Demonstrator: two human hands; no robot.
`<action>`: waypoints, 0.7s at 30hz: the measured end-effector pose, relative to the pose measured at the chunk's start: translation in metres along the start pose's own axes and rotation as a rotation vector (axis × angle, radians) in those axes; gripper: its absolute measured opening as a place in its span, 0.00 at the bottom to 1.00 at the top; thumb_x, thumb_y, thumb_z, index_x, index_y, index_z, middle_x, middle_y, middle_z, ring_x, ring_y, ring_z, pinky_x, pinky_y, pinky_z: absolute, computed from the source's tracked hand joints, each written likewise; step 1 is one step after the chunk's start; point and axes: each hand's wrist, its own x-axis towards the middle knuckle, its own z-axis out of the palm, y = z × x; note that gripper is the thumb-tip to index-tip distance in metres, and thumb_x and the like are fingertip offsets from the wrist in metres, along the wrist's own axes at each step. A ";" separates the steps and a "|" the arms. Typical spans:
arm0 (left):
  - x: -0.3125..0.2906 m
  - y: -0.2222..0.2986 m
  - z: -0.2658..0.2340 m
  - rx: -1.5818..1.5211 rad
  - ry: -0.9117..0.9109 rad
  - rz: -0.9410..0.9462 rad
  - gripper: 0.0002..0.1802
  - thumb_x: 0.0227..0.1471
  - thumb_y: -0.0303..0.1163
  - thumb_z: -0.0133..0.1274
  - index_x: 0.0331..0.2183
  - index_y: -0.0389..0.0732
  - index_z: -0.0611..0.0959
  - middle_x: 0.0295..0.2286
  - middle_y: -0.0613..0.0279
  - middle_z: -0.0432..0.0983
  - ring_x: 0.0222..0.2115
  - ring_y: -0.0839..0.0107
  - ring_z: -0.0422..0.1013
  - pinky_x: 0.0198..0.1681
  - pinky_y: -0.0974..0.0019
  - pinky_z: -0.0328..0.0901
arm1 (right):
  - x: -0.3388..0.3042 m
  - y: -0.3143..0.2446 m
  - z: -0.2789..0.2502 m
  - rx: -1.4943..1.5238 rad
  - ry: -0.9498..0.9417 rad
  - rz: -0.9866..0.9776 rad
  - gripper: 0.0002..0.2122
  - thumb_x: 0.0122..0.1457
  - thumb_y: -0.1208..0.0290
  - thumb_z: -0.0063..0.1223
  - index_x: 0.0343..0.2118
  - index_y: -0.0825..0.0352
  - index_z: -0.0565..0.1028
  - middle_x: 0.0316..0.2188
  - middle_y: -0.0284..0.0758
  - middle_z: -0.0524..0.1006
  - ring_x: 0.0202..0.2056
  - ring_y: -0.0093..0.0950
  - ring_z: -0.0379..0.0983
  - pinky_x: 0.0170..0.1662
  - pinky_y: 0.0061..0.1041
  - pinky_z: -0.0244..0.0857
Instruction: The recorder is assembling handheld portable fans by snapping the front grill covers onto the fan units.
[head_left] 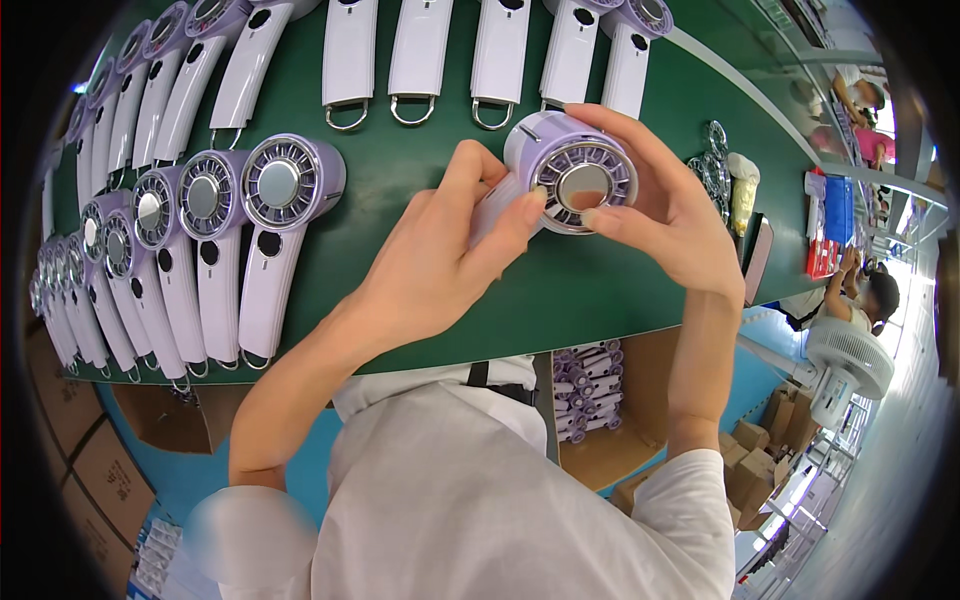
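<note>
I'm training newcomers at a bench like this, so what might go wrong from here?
1. The right grip has its thumb at the shiny disc, which might get smudged.
2. The left forearm is close to the nearest standing row of fans; a sideways swing could knock them.
3. The held fan is in both hands above the green table; a slip might scuff it.
</note>
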 end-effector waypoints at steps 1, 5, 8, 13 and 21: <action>0.000 -0.002 0.001 0.000 -0.001 0.000 0.20 0.62 0.43 0.49 0.37 0.36 0.64 0.22 0.54 0.75 0.18 0.67 0.71 0.23 0.63 0.64 | 0.000 0.002 0.000 -0.004 0.006 -0.006 0.31 0.53 0.78 0.63 0.60 0.68 0.63 0.52 0.39 0.72 0.51 0.27 0.71 0.56 0.28 0.64; 0.001 -0.004 -0.002 0.066 0.001 0.022 0.19 0.62 0.42 0.48 0.37 0.35 0.64 0.22 0.53 0.76 0.19 0.67 0.71 0.23 0.62 0.64 | 0.001 0.000 0.006 -0.035 0.045 0.027 0.31 0.53 0.79 0.63 0.60 0.68 0.63 0.50 0.38 0.73 0.50 0.27 0.72 0.55 0.28 0.65; 0.001 0.000 -0.002 0.033 -0.015 -0.008 0.18 0.63 0.41 0.48 0.37 0.35 0.64 0.23 0.53 0.76 0.20 0.68 0.72 0.23 0.64 0.65 | 0.002 0.001 0.006 -0.028 0.058 0.018 0.31 0.53 0.78 0.64 0.60 0.67 0.64 0.48 0.38 0.74 0.49 0.26 0.72 0.55 0.27 0.65; -0.002 0.000 -0.003 -0.052 -0.019 0.027 0.14 0.66 0.39 0.41 0.41 0.36 0.66 0.26 0.61 0.77 0.21 0.78 0.70 0.24 0.74 0.64 | 0.005 0.005 0.008 -0.021 0.083 -0.013 0.31 0.51 0.78 0.65 0.59 0.66 0.65 0.47 0.37 0.75 0.49 0.27 0.72 0.55 0.27 0.64; 0.000 -0.005 -0.003 -0.056 0.001 0.014 0.20 0.65 0.46 0.42 0.38 0.35 0.66 0.22 0.55 0.76 0.18 0.72 0.70 0.22 0.67 0.64 | 0.006 0.004 0.016 -0.109 0.113 -0.014 0.30 0.52 0.73 0.66 0.58 0.65 0.66 0.46 0.36 0.75 0.48 0.25 0.72 0.55 0.27 0.64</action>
